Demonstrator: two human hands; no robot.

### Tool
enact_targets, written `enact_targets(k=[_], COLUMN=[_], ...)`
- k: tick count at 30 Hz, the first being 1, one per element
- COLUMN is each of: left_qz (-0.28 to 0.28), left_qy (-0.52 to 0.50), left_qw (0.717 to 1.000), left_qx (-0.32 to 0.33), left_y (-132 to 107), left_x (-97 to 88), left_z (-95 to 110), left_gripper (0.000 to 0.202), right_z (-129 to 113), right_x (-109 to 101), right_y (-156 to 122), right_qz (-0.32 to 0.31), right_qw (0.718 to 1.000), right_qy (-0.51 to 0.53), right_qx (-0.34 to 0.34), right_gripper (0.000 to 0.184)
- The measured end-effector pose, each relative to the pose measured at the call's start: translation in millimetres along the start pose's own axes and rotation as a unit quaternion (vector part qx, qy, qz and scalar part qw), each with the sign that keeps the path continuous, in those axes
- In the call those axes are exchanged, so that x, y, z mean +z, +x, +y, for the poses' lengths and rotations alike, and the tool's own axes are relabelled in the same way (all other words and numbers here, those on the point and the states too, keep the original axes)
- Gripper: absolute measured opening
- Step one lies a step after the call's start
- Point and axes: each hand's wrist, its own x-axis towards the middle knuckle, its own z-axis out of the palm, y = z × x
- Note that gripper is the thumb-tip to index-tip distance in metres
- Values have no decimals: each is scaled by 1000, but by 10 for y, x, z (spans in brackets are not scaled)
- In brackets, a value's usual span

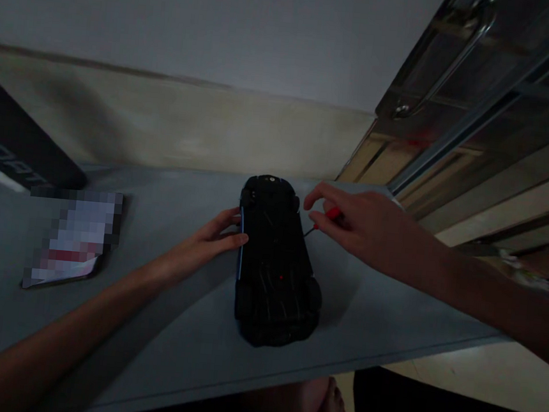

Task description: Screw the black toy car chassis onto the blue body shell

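On a dim grey surface (365,323), an upturned toy car (275,244) with a black underside lies lengthwise near to far, its left edge touching the half-open left hand (211,238), while the right hand (357,221), curled round a thin-shafted, red-handled screwdriver (334,212), is just right.

Dim light; wall (198,26) grey-white above, cream band (204,126) below; grey bench (162,331) up against it; at right, dark glossy panel (524,42) with metal handle (447,72); pale floor (485,375) past bench's front edge.
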Motion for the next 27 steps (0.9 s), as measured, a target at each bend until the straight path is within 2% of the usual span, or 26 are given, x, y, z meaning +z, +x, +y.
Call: enact_targets(k=[3, 8, 11, 14, 17, 20, 27], left_qz=[0, -5, -5, -38, -86, -103, -96], left_qy=[0, 1, 2, -14, -35, -42, -79], left_qw=[1000, 1000, 1000, 999, 995, 993, 992], left_qx=[-2, -3, -7, -13, -23, -24, -3], left_y=[-10, -12, -11, -20, -31, -38, -57], left_x=[-6, -16, -34, -67, -102, -121, -8], left_z=[-1, -9, -5, 23, 63, 77, -37], left_gripper=[92, 89, 85, 87, 88, 90, 100], right_z=[6, 12, 44, 64, 74, 98, 87], right_x=[10, 44, 60, 59, 57, 72, 81], right_y=[-10, -18, -27, -37, -33, -16, -16], right_qz=[17, 16, 24, 30, 36, 37, 61], right_qw=[1000, 999, 999, 999, 998, 997, 998], right_qy=[-22, 34, 26, 4, 26, 53, -8], right_qx=[13, -17, -13, -13, -33, -47, -25], right_gripper=[20, 20, 17, 25, 22, 21, 23])
